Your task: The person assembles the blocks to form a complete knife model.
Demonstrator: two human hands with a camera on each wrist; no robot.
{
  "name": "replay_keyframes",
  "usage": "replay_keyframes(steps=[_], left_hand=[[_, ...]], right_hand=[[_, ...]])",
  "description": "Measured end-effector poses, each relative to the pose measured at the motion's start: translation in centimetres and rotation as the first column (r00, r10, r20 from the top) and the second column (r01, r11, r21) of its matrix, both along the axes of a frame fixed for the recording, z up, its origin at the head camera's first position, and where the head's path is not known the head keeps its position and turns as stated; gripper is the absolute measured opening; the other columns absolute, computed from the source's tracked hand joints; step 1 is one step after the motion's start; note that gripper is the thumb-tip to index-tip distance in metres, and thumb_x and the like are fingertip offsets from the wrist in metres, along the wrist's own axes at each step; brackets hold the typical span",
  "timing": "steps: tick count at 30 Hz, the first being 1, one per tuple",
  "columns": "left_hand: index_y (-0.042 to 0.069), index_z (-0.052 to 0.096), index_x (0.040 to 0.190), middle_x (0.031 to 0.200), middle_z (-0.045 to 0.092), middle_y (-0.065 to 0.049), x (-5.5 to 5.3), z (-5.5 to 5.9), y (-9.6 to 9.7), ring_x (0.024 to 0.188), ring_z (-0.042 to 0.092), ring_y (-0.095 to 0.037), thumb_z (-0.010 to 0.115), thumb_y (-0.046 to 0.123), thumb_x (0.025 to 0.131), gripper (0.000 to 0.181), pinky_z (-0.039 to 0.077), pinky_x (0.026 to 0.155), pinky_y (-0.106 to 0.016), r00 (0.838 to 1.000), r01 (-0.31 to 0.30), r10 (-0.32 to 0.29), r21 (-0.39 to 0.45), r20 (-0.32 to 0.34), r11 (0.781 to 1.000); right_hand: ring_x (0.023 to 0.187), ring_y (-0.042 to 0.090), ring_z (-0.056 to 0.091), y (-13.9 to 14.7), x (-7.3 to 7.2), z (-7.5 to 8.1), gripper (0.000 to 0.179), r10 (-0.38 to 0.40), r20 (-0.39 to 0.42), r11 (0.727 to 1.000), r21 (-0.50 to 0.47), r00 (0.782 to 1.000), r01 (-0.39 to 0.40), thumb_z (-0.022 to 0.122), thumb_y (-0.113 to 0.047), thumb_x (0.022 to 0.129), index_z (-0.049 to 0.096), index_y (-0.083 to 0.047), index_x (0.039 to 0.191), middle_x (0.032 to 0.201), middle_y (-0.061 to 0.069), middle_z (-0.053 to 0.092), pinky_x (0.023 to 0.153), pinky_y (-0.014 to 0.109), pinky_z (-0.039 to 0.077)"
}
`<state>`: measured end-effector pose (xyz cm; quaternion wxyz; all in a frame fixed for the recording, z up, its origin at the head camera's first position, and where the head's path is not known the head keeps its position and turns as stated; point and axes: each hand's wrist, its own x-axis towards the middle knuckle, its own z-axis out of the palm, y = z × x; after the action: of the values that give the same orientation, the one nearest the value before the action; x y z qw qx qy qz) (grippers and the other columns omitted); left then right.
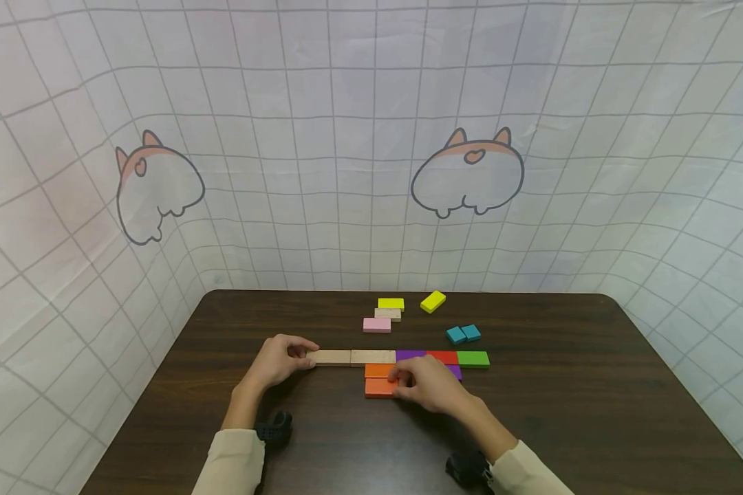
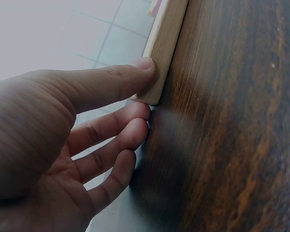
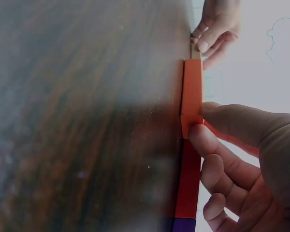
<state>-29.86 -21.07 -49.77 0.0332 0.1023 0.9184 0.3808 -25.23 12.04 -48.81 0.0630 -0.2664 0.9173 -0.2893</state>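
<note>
My left hand (image 1: 280, 361) is at the left end of a row of flat blocks, pinching the end of a plain wooden block (image 1: 333, 357). In the left wrist view its thumb lies against the side of that block. A second wooden block (image 1: 373, 357) continues the row, followed by a purple block (image 1: 408, 355), a red block (image 1: 442, 357) and a green block (image 1: 473, 359). My right hand (image 1: 432, 385) pinches the right end of the nearer orange block (image 1: 379, 389). Another orange block (image 1: 379, 370) lies between it and the row. The right hand partly hides the blocks beneath it.
Behind the row lie a pink block (image 1: 377, 325), a pale wooden block (image 1: 387, 314), a yellow block (image 1: 391, 303), a tilted yellow block (image 1: 433, 302) and two blue blocks (image 1: 456, 335). A gridded cloth (image 1: 322, 206) surrounds the dark table (image 1: 551, 385).
</note>
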Motion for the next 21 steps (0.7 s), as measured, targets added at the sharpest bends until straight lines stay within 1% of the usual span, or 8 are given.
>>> replay_keyframes(steps=[9, 15, 21], left_hand=[[0.018, 0.081, 0.107, 0.082, 0.065, 0.002, -0.06, -0.12, -0.02, 0.073, 0.056, -0.015, 0.083, 0.017, 0.086, 0.021, 0.046, 0.068, -0.032, 1.000, 0.004, -0.004, 0.003, -0.001, 1.000], [0.017, 0.081, 0.106, 0.082, 0.065, 0.002, -0.02, 0.00, 0.04, 0.072, 0.056, -0.015, 0.083, 0.016, 0.086, 0.021, 0.047, 0.068, -0.031, 1.000, 0.001, -0.001, 0.011, 0.002, 1.000], [0.016, 0.081, 0.107, 0.082, 0.065, 0.001, 0.08, 0.14, 0.06, 0.072, 0.056, -0.016, 0.083, 0.015, 0.086, 0.021, 0.046, 0.067, -0.031, 1.000, 0.000, 0.000, 0.012, 0.005, 1.000]], right_hand=[[0.067, 0.005, 0.054, -0.05, -0.08, 0.01, 0.014, -0.007, 0.002, 1.000, 0.008, 1.000, 0.007, 0.079, -0.020, 0.091, 0.076, -0.015, 0.104, 0.076, -0.012, 0.064, 0.067, 0.023, 0.048], [0.067, 0.005, 0.054, -0.02, -0.10, -0.01, 0.014, -0.007, 0.007, 1.000, -0.005, 1.000, 0.007, 0.079, -0.020, 0.091, 0.076, -0.015, 0.103, 0.076, -0.012, 0.064, 0.066, 0.023, 0.048], [0.066, 0.004, 0.053, 0.12, -0.26, 0.11, 0.013, 0.013, 0.021, 1.000, -0.024, 1.000, -0.012, 0.078, -0.020, 0.091, 0.076, -0.015, 0.103, 0.076, -0.012, 0.064, 0.065, 0.023, 0.047]])
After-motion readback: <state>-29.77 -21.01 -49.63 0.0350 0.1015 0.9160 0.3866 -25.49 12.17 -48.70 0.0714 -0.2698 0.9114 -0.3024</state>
